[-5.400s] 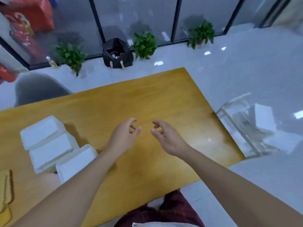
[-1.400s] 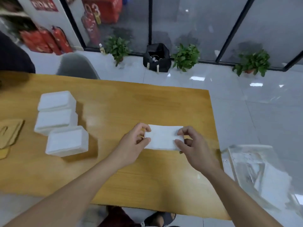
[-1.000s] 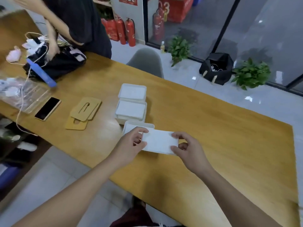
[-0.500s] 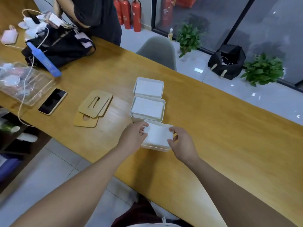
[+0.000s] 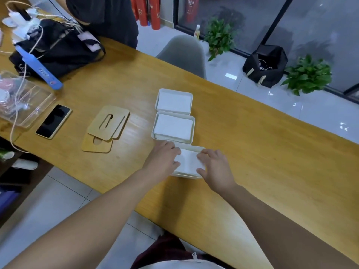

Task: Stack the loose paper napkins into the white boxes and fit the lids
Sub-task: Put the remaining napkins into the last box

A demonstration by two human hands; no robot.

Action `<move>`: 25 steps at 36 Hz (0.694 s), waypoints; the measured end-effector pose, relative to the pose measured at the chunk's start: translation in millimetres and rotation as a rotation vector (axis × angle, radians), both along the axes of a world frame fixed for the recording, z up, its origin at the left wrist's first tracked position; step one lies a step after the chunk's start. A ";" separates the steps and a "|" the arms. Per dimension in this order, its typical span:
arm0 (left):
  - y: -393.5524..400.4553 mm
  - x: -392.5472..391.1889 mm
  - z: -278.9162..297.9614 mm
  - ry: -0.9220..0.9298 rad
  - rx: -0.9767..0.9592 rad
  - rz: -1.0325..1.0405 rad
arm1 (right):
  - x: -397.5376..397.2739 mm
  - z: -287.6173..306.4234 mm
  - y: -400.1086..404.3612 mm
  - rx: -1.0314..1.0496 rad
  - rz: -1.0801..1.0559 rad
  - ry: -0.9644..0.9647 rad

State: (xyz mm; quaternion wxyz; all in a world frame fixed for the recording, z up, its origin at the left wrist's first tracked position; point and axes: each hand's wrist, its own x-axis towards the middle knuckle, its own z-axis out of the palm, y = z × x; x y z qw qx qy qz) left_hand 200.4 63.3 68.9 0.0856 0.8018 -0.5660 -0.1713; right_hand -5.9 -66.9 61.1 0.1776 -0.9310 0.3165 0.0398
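The napkin stack (image 5: 189, 161) sits in the nearest white box (image 5: 194, 174), with the left hand (image 5: 164, 158) on its left end and the right hand (image 5: 215, 167) on its right end; the fingers (image 5: 204, 153) of both hands are bent over the paper's edges and press it down, though whether they pinch it cannot be told. Just beyond the fingers the middle white box (image 5: 173, 126) touches the nearest one and is filled with napkins level with its rim; the far white box (image 5: 173, 101) beyond it also holds napkins, lying lower inside. All three stand lidless in a row on the wooden counter (image 5: 252, 152). Left of the left hand's fingers lie the wooden lids (image 5: 105, 128), overlapping in a loose pile, and farther left a phone (image 5: 53, 121) and a clear plastic case (image 5: 21, 100). Half a second ago the napkins were held just above the box; now they are down inside it and the hands sit lower and closer together.
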 end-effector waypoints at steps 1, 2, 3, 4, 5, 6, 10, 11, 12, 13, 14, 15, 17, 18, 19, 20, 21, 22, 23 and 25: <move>-2.3 -1.1 -0.4 -0.015 0.026 -0.036 | 0.7 -0.4 -0.1 0.005 0.004 0.011; -3.8 -2.8 -0.9 -0.038 0.047 -0.056 | 0.9 -0.6 -0.3 0.011 0.006 0.017; -4.8 -4.6 -1.0 -0.055 0.061 -0.058 | 0.6 -0.5 -0.5 0.015 0.008 0.018; -6.1 -6.6 -0.8 -0.066 0.068 -0.046 | -0.2 0.1 -0.6 0.020 0.008 0.018; -7.2 -8.9 0.1 -0.074 0.072 -0.031 | -1.3 1.1 -0.7 0.028 0.004 0.016; -8.7 -11.1 1.1 -0.082 0.076 -0.018 | -2.7 2.8 -0.4 0.040 -0.005 0.009; -18.2 -24.1 9.6 -0.065 0.031 0.038 | -15.4 13.8 1.1 0.105 -0.061 -0.079; -23.2 -30.8 13.9 -0.037 0.004 0.044 | -22.6 18.4 0.1 0.124 -0.078 -0.110; -27.4 -37.1 17.6 0.000 -0.024 0.047 | -29.0 23.2 -0.8 0.145 -0.093 -0.141; -32.3 -44.2 22.2 0.046 -0.053 0.048 | -36.3 28.3 -2.6 0.166 -0.109 -0.171; -39.2 -54.3 27.7 0.097 -0.081 0.040 | -47.3 34.7 -5.6 0.184 -0.131 -0.201; -46.5 -65.7 33.1 0.147 -0.104 0.029 | -59.8 41.4 -8.7 0.202 -0.154 -0.232; -65.4 -92.6 43.7 0.233 -0.127 -0.004 | -89.4 54.0 -16.4 0.239 -0.210 -0.318; -76.0 -109.2 49.4 0.276 -0.131 -0.021 | -107.6 60.3 -20.5 0.253 -0.246 -0.366; -86.9 -127.9 55.3 0.320 -0.135 -0.038 | -127.4 66.5 -24.6 0.260 -0.290 -0.410; -97.9 -149.0 61.5 0.362 -0.139 -0.060 | -149.1 72.8 -28.6 0.268 -0.343 -0.450; -108.8 -172.4 67.4 0.394 -0.141 -0.091 | -173.0 78.7 -32.3 0.284 -0.406 -0.492; -119.6 -197.7 72.3 0.418 -0.143 -0.132 | -198.7 84.2 -35.5 0.309 -0.472 -0.541; -129.6 -224.5 76.7 0.440 -0.139 -0.178 | -225.6 89.3 -37.7 0.333 -0.537 -0.592; -149.6 -282.5 85.6 0.509 -0.112 -0.263 | -283.5 98.0 -41.0 0.340 -0.662 -0.682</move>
